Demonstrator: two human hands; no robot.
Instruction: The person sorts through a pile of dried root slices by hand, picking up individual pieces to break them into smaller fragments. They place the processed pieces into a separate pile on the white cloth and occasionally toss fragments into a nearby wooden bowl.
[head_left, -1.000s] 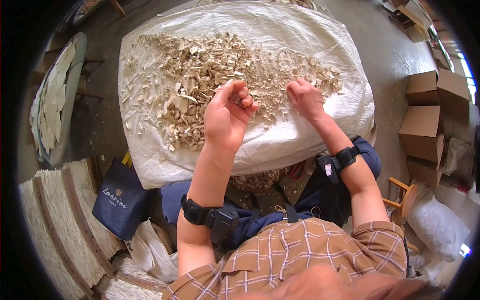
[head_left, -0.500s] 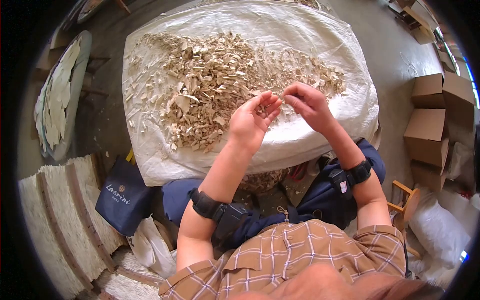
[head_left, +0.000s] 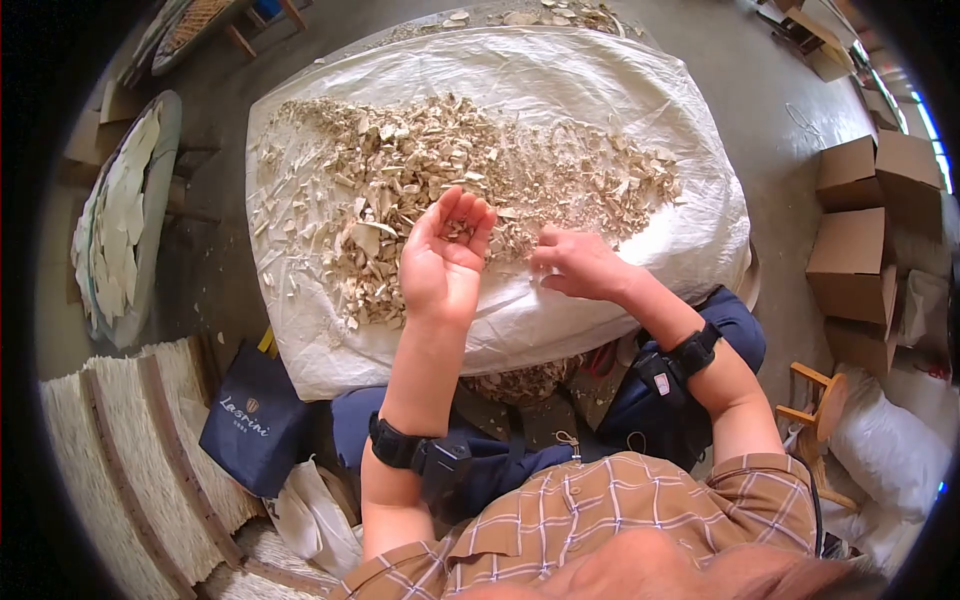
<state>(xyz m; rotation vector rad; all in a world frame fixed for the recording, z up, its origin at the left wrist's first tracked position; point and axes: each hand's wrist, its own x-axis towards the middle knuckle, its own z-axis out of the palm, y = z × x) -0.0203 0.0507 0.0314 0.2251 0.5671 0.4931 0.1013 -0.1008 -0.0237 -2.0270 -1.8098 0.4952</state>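
My left hand (head_left: 442, 262) is palm up and cupped above the front of the pile, its fingers curled round some small brownish flakes (head_left: 458, 230). To its right, my right hand (head_left: 582, 264) is palm down with bent fingers low over the cloth, at the near edge of the scattered bits; what its fingertips hold, if anything, is hidden. A heap of dried, pale-brown chips and flakes (head_left: 405, 165) covers the left and middle of the white cloth (head_left: 560, 65). Finer crumbs (head_left: 590, 170) spread out to the right.
Cardboard boxes (head_left: 848, 240) and a wooden stool (head_left: 822, 405) stand at right. A dark blue bag (head_left: 245, 420) hangs near the table's left front corner. Farther left is a round tray (head_left: 165, 200) of pale sheets. More brown pieces (head_left: 525, 382) lie below the table edge.
My hands have moved apart. The left has gone left, while the right has dropped from beside the left palm toward the cloth. The view has tilted slightly, showing more beyond the table.
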